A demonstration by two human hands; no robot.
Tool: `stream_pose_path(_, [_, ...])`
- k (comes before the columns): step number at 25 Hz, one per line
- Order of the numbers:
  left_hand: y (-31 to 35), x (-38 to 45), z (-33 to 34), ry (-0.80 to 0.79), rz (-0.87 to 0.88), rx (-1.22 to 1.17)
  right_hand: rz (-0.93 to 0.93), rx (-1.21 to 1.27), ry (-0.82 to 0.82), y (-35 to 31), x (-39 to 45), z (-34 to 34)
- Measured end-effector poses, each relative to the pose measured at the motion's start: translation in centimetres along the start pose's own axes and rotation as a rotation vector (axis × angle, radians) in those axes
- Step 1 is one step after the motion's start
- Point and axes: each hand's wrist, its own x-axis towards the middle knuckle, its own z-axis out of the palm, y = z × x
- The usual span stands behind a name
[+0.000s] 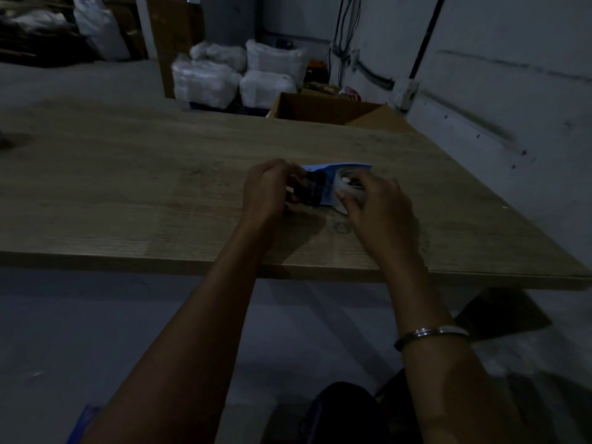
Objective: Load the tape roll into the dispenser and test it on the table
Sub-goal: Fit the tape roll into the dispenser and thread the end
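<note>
Dispenser (323, 184), blue, held just above the tabletop (160, 187) at frame centre: dark front end gripped by the curled left hand (266, 190), tape roll (344, 190) clasped at its right end by the right hand (374, 203). Long axis judged left-right across the frame, front end leftward. Roll best seated squarely on its hub while the body is steadied.

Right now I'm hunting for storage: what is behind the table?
Behind the table stands an open cardboard box, with white plastic-wrapped bundles left of it. The table edge covers the box's lower part, and its inside is too dark to read.
</note>
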Motion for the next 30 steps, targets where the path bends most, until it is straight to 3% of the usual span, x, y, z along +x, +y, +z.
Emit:
stream_pose_path(12, [-1.2,0.1,0.1,0.016,0.149,0.165,0.011,-0.088,-0.008,0.1,0.2,0.4])
stream_pose_path(16, [-1.9,0.8,-0.1,0.071,0.172,0.209,0.006,0.006,-0.003,-0.1,0.0,0.0])
stream_pose_path(23, [-1.9,1.2,-0.1,0.179,0.137,0.28,-0.005,0.104,-0.003,0.3,-0.1,-0.4])
stream_pose_path(30, [-1.8,1.4,-0.1,0.139,0.106,0.322,-0.022,0.099,0.01,0.3,0.1,0.0])
